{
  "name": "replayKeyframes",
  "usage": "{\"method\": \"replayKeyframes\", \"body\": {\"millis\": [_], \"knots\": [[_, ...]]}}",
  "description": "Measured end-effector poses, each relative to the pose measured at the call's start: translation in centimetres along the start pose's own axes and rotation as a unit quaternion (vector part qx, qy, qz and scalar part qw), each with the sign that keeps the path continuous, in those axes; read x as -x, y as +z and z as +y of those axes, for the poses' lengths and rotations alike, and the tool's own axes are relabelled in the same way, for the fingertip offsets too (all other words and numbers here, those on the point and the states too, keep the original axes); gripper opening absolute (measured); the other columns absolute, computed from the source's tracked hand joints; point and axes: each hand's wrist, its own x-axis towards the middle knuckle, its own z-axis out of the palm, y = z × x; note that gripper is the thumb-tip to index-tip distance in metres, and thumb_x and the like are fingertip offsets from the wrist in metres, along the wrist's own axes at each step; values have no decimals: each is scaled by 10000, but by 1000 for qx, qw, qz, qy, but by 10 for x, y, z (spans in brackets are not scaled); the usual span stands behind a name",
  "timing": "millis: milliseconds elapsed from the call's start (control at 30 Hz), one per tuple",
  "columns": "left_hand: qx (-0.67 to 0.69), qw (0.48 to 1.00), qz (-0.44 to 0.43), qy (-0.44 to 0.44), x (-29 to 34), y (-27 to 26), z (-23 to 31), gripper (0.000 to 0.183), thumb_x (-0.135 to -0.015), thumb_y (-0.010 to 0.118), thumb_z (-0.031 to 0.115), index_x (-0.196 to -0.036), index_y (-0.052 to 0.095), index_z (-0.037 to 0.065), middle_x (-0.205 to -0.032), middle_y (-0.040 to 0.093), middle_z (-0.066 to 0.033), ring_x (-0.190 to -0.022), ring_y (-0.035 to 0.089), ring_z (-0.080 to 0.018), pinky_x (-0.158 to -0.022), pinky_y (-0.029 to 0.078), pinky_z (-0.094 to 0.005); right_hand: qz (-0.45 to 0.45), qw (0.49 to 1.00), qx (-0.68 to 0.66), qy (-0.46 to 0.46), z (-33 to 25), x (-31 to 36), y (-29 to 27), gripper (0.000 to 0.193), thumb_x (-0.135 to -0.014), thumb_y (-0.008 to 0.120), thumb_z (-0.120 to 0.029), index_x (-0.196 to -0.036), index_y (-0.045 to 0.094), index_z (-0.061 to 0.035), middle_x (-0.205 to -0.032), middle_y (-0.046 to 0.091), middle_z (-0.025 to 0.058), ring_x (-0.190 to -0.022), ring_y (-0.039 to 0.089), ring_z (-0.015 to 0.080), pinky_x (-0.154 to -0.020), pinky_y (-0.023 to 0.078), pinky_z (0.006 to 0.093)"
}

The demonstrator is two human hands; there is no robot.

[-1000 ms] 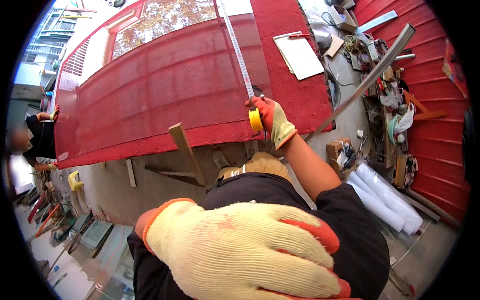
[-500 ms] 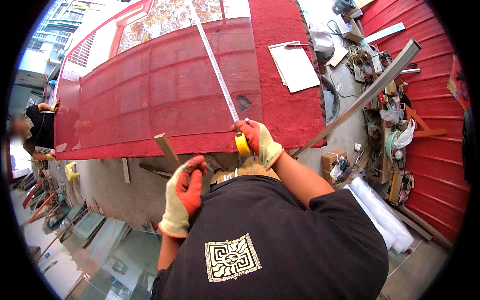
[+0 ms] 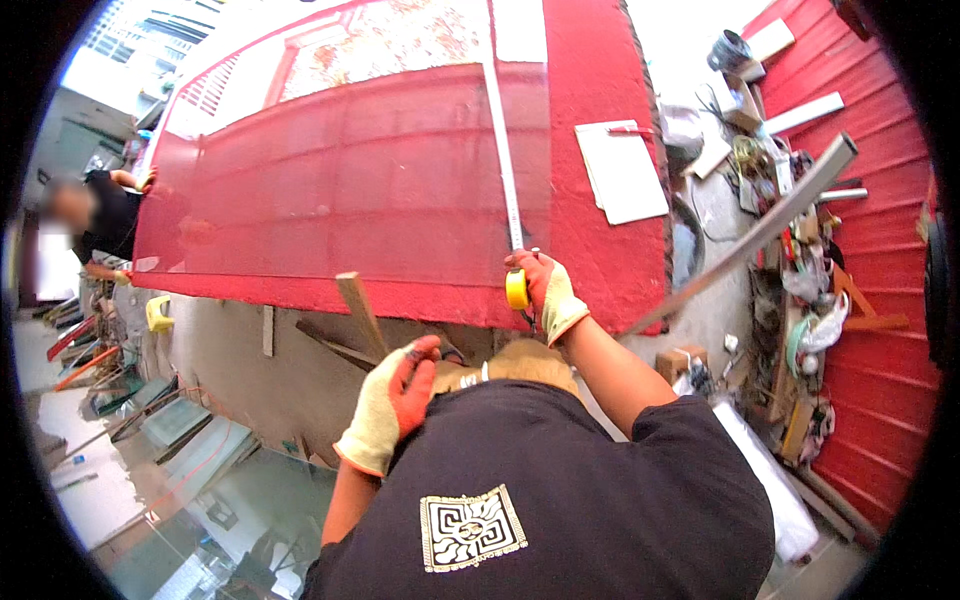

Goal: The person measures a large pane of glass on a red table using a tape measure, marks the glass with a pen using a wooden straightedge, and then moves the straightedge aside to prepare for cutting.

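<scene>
The yellow tape measure (image 3: 517, 289) sits at the red panel's (image 3: 350, 190) near edge, its blade (image 3: 503, 130) running across; the right hand (image 3: 541, 290) grips the case, fingers closed. The left hand (image 3: 392, 400), loosely curled and empty, has dropped to the chest, so measuring is one-handed.

Gate panel (image 3: 380, 200): red painted metal, matt, slightly rough. Tape measure (image 3: 516, 288): yellow plastic case, thin glossy metal blade. Gloves on right hand (image 3: 545, 290) and left hand (image 3: 390, 405): knitted cloth, rubbery orange fingertips.
</scene>
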Motion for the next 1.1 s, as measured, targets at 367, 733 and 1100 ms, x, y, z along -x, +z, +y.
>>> {"method": "replayKeyframes", "body": {"millis": [367, 733, 1100], "knots": [[-62, 997, 33, -41, 13, -33, -19, 345, -1115, 605, 130, -1429, 643, -9, -1233, 737, -59, -1137, 662, -121, -1004, 526, -274, 103, 994, -31, -32, -82, -207, 46, 428, -1041, 636, -447, -1101, 734, -35, -921, 747, 136, -739, 698, 298, -695, 566, 459], [-41, 994, 50, -90, 1, -60, -38, 324, -1084, 631, 141, -1381, 692, 27, -1188, 771, -109, -1101, 703, -155, -975, 550, -301, 131, 990, 45, -41, -79, -304, -18, 510, -1089, 580, -461, -1183, 721, 20, -1030, 764, 173, -871, 724, 317, -835, 577, 441], [-201, 971, -107, 74, -95, -57, -49, 345, -1080, 645, 142, -1386, 675, -13, -1226, 768, -136, -1162, 705, -173, -1032, 539, -310, 137, 973, 184, -1, 60, -114, -64, 471, -1091, 565, -463, -1021, 762, -41, -844, 736, 88, -715, 671, 225, -678, 536, 396]]}}
